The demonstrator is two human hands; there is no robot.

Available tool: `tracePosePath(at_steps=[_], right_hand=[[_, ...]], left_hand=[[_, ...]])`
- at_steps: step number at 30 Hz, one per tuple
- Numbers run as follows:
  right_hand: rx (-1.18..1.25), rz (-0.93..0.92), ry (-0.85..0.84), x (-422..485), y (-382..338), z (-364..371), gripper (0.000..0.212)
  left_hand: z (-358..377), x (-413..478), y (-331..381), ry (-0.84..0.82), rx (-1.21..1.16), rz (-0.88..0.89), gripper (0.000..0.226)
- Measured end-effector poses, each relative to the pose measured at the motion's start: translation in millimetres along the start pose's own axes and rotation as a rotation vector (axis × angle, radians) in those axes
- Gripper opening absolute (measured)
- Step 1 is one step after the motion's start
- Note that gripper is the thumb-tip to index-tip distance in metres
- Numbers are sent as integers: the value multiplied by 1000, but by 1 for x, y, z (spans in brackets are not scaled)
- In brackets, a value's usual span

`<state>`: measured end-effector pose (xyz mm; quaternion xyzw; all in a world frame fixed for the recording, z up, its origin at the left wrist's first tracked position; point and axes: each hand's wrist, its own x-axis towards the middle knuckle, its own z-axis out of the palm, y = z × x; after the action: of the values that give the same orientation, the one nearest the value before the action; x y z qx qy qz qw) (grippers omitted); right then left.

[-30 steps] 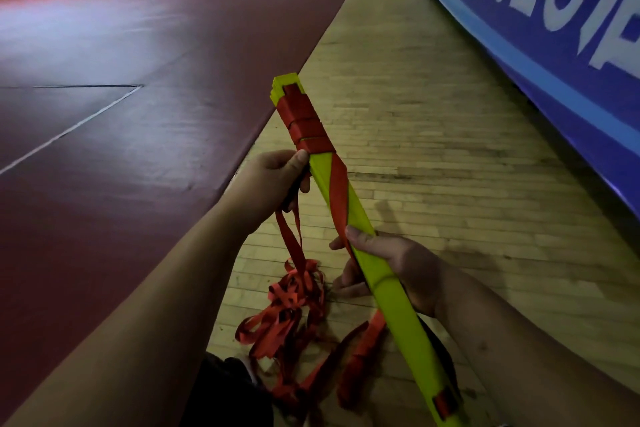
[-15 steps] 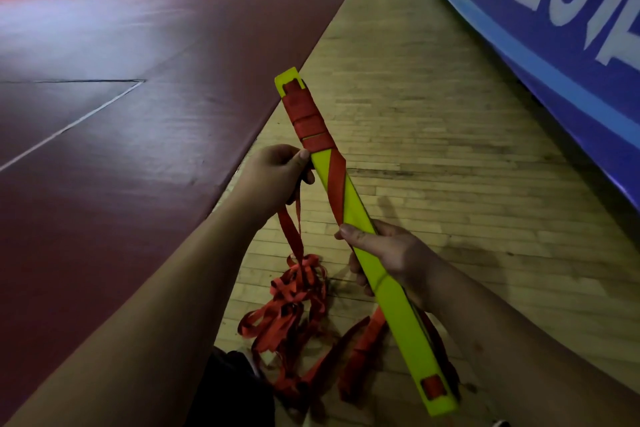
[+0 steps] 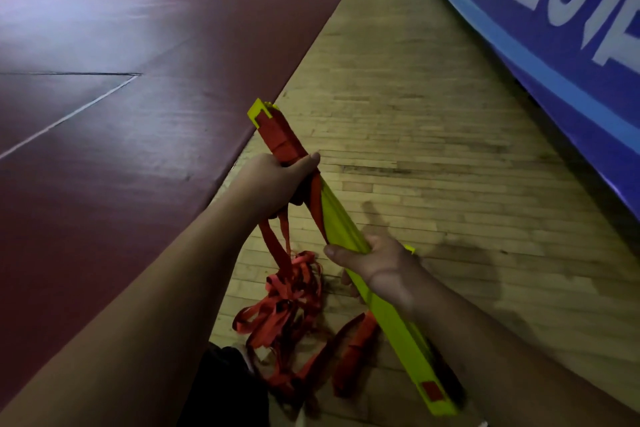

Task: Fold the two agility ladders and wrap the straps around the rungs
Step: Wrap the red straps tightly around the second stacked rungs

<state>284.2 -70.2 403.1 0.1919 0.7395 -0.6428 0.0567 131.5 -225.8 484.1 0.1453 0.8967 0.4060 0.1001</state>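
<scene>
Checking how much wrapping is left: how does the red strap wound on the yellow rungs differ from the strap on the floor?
The wound strap sits in flat, tight turns round the far end of the rung bundle; the loose strap is a tangled heap on the wooden floor. The wound strap is partly under the grip of the left hand; the loose strap hangs down from it. Both are red webbing.

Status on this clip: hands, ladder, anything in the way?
Left grip pinning red strap on yellow rungs, far end wound. Right grip holding rungs mid-length. Loose strap heaped on floor, may snag.
</scene>
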Motion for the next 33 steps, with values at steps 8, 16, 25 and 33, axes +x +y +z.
tracePosePath(at_steps=[8, 16, 25, 33], right_hand=[[232, 166, -252, -4, -22, -23, 94], [403, 122, -743, -21, -23, -20, 90], [466, 90, -744, -18, -19, -22, 84], [329, 121, -547, -15, -18, -25, 77]], left_hand=[[-15, 1, 0, 5, -250, 71, 70], [-22, -12, 9, -73, -491, 205, 61], [-30, -6, -2, -143, -417, 318, 60], [-25, 3, -10, -160, -325, 300, 53]])
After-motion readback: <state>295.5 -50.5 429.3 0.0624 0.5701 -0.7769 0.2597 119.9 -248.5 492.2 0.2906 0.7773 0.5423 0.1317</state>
